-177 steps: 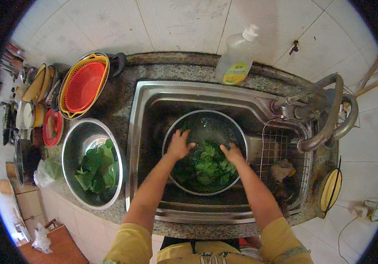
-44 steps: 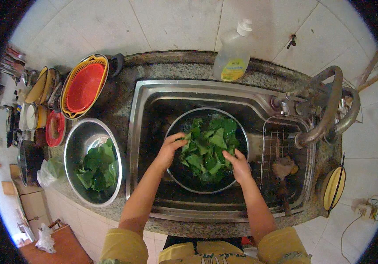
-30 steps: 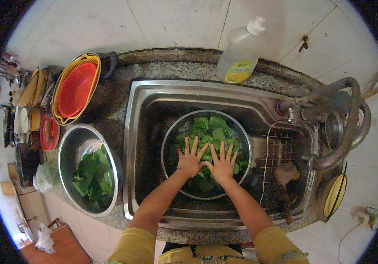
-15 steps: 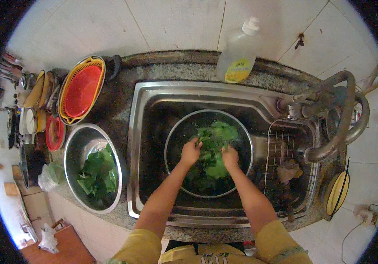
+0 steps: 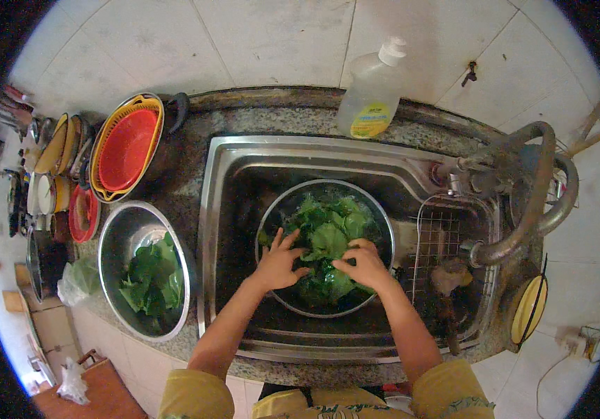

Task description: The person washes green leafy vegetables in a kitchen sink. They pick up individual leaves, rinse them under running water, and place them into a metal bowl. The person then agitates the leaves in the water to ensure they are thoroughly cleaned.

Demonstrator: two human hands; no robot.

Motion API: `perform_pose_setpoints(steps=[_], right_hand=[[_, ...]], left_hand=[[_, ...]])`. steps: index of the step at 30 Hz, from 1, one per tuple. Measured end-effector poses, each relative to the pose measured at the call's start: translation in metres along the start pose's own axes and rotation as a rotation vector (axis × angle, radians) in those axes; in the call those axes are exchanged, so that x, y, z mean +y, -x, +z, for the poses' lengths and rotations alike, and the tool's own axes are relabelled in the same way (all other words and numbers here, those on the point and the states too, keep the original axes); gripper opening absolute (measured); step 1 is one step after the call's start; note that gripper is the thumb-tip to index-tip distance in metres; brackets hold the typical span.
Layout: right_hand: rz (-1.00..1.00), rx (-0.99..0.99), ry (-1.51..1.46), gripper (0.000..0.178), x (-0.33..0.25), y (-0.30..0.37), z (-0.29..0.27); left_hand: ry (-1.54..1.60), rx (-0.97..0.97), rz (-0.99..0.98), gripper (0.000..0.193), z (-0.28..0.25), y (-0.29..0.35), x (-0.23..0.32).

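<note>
The left grip (image 5: 277, 264) is spread, its fingers apart and its thumb standing well away from them, with a gap in which nothing is seen to be clasped. It lies over the left part of a metal basin (image 5: 325, 315), at the left edge of a heap of wet green leaves (image 5: 329, 241). The right grip (image 5: 365, 267) is more curled, its thumb and fingers bent toward the heap from the right; whether they are closed on a leaf or only touching, I cannot tell.

As for writing, the clear plastic bottle (image 5: 370, 87) behind the sink (image 5: 210, 230) bears a yellow-green label (image 5: 371, 120) with small print, and the yellow shirt (image 5: 335, 401) at the lower edge has dark lettering across its front.

The leaves lie in the basin, between the two grips and reaching beyond them toward the far rim. The basin stands inside the sink, with a wire rack (image 5: 439, 227) to its right. Left of the sink, on the speckled stone desk (image 5: 425, 129), a second metal bowl (image 5: 104, 279) holds darker leaves (image 5: 153, 276).
</note>
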State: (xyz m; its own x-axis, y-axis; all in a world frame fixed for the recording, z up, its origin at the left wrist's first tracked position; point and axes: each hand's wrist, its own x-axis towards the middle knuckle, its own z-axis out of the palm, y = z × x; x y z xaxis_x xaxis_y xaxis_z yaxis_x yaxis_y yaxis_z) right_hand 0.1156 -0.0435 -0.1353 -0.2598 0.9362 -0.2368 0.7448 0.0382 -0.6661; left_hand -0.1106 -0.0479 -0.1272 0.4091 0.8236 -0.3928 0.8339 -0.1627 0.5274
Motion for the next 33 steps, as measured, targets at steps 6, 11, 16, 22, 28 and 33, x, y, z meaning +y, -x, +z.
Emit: perform_pose_setpoints(steps=[6, 11, 16, 22, 28, 33], right_hand=[[0.038, 0.233, 0.284, 0.059, 0.022, -0.051, 0.034], [0.042, 0.153, 0.601, 0.055, 0.057, -0.054, 0.086], [0.057, 0.327, 0.371, 0.028, 0.066, -0.059, 0.1], [0.325, 0.477, -0.404, 0.017, 0.051, -0.051, 0.088], [0.384, 0.207, -1.059, 0.026, -0.01, -0.015, 0.0], [0.26, 0.316, -0.743, 0.036, -0.006, 0.001, -0.021]], left_hand=[[-0.205, 0.134, -0.173, 0.082, 0.05, -0.04, 0.018], [-0.347, -0.043, -0.188, 0.079, 0.084, -0.072, 0.001], [-0.37, 0.078, -0.107, 0.051, 0.104, -0.084, -0.021], [0.256, 0.252, -0.199, 0.04, 0.064, -0.071, -0.009], [0.713, 0.359, 0.078, 0.035, 0.012, -0.04, -0.004], [0.567, 0.313, 0.291, 0.038, -0.038, -0.015, 0.011]])
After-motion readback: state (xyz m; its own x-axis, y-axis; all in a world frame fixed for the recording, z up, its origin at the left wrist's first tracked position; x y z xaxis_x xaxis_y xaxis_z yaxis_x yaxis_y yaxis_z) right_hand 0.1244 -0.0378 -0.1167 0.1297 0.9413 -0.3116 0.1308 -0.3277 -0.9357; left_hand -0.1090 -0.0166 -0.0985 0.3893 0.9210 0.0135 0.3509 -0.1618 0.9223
